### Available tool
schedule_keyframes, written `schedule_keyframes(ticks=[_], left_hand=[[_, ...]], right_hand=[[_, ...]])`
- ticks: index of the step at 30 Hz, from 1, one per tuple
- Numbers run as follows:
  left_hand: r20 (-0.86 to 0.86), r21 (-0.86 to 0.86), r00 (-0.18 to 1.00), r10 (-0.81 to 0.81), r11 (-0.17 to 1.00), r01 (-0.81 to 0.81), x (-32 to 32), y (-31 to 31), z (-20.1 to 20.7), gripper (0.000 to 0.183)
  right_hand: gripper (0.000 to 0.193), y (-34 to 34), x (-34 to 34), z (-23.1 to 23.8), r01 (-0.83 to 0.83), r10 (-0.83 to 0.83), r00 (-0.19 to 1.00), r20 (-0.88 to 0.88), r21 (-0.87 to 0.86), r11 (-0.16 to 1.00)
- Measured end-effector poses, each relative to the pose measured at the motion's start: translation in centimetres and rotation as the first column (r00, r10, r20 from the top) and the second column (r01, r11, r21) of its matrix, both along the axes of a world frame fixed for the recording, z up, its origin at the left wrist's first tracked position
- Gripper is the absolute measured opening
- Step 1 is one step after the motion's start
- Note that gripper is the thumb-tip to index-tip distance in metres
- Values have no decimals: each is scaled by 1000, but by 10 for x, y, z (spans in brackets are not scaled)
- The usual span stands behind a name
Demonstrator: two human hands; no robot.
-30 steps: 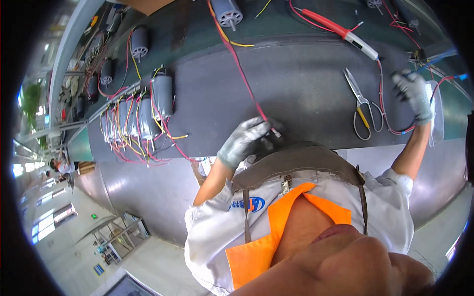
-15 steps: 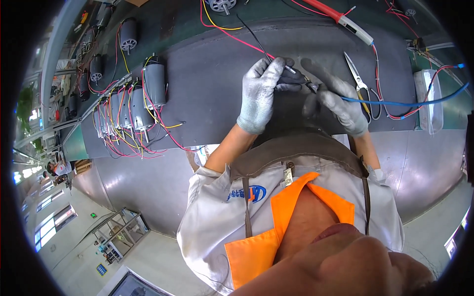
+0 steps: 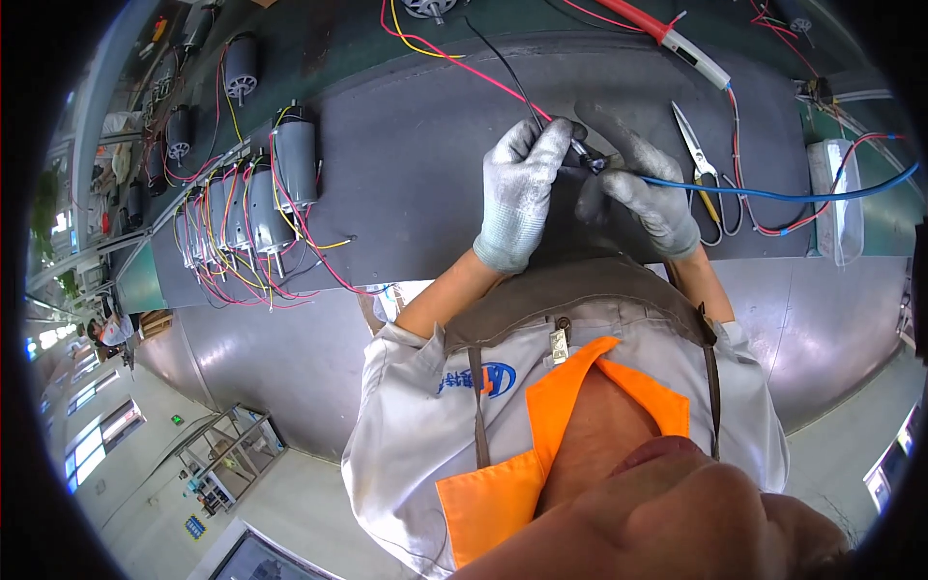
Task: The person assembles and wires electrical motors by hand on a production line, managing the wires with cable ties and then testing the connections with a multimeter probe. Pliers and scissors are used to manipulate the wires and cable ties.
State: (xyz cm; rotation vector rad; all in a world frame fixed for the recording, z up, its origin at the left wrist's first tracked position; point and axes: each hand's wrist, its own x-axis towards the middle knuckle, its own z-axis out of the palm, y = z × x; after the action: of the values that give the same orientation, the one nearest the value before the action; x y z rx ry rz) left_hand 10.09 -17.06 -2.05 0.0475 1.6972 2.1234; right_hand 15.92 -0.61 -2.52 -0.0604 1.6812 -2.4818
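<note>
My left hand (image 3: 527,184), in a grey-white glove, is closed on a red wire (image 3: 495,85) and a black wire (image 3: 506,60) that come down from the far side of the bench. A small metal-and-black end piece (image 3: 590,159) sits between the two hands; the fingers partly hide it. My right hand (image 3: 657,193), gloved too, pinches the end of a blue cable (image 3: 773,199) close against that piece. Whether the two ends are joined I cannot tell.
Several grey motors (image 3: 296,159) with red and yellow leads stand on the dark bench (image 3: 416,164) at left. Scissors (image 3: 698,145) lie right of my hands, near a red-and-white pen-shaped tool (image 3: 691,58). A clear plastic box (image 3: 837,198) is at the right edge.
My hands have come together. The left hand's wire end, which was apart from the right hand's piece, now meets it. The right hand has shifted slightly left.
</note>
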Motion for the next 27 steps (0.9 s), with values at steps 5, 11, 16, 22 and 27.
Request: schedule_keyframes(ticks=[5,11,16,22,27], left_hand=[[113,205,988,108,970,-130,1,7,-11,23],[210,458,975,76,873,-166,-13,1,-31,25],[201,477,975,95,860,-183,-16,-12,-25,21],[217,492,970,109,846,-205,-18,-23,-21,21],[177,500,983,53,856,-136,-18,-21,-18,26]], right_hand=[[63,-3,-11,-19,191,-173,978,-118,170,967],[67,98,-59,-8,351,63,887,-458,756,553],[44,182,-121,-63,362,-22,931,-365,928,-85],[44,118,-154,-38,216,37,948,-317,723,657],[45,93,-206,-36,25,294,934,-204,856,516]])
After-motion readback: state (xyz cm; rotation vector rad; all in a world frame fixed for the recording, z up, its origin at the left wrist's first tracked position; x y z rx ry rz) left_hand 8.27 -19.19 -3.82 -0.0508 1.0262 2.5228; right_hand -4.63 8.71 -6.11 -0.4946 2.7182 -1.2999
